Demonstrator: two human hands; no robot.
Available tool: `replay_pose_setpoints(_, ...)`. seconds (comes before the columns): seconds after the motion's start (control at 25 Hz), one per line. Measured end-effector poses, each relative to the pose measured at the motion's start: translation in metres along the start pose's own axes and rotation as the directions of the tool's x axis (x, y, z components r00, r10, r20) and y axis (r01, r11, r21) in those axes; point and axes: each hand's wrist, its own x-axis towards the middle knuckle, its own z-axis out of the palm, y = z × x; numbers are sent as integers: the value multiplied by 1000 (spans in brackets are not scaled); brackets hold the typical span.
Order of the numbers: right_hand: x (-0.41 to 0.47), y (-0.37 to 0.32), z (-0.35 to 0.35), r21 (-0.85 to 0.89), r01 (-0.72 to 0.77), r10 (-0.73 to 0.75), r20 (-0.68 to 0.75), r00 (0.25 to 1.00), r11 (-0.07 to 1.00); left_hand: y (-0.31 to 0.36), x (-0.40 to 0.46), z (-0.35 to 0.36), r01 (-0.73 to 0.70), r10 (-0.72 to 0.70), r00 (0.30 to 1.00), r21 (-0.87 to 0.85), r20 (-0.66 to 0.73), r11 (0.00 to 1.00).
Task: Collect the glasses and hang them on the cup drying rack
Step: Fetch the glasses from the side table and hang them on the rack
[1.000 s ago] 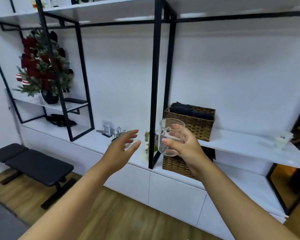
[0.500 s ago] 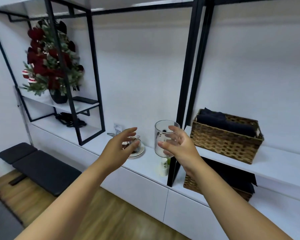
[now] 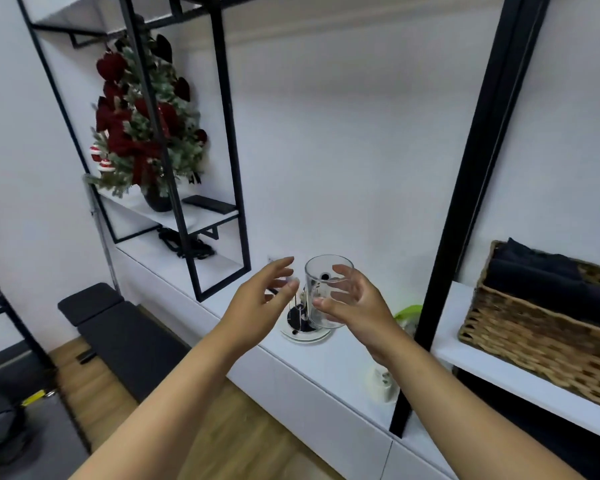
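Observation:
A clear drinking glass [image 3: 321, 289] with small dark markings stands upright in the air, gripped from the right by my right hand [image 3: 355, 306]. Just left of the glass my left hand [image 3: 260, 299] hovers with its fingers spread and holds nothing. Below and behind the glass, on the white counter [image 3: 340, 362], stands the cup drying rack [image 3: 300, 317]: a round white base with thin black prongs, partly hidden by the glass and my hands.
A black metal shelf post [image 3: 461, 216] rises right of my hands. A wicker basket [image 3: 534, 327] of dark cloths sits on the right shelf. A small decorated tree [image 3: 142, 123] stands at the left. A black bench [image 3: 118, 330] is on the wooden floor.
The view has moved closer and leftward along the counter. Both hands and the glass now hover right over the drying rack, which has come into plain sight.

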Motion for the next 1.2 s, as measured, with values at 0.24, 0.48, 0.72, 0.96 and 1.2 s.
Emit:
replay_pose_setpoints(0.24,80,27,16,18,-42,41,47,998,999,-28,65,6,43,-43,999,-1,-31,999)
replay_pose_setpoints(0.48,143,40,43,5,-84,84,30,996,996,-69,135,-1,44,-45,999,-58,-23,997)
replay_pose_setpoints(0.72,202,44,84,53,-83,87,-86,992,995,-120,208,-19,23,-16,995,-70,97,997)
replay_pose_setpoints(0.96,250,39,126,-6,-60,56,-297,953,998,-142,276,-32,-112,101,980,54,173,992)
replay_pose_setpoints(1.2,272,32,128,-51,-49,24,-401,916,997,-140,319,-35,-182,162,958,64,237,981)
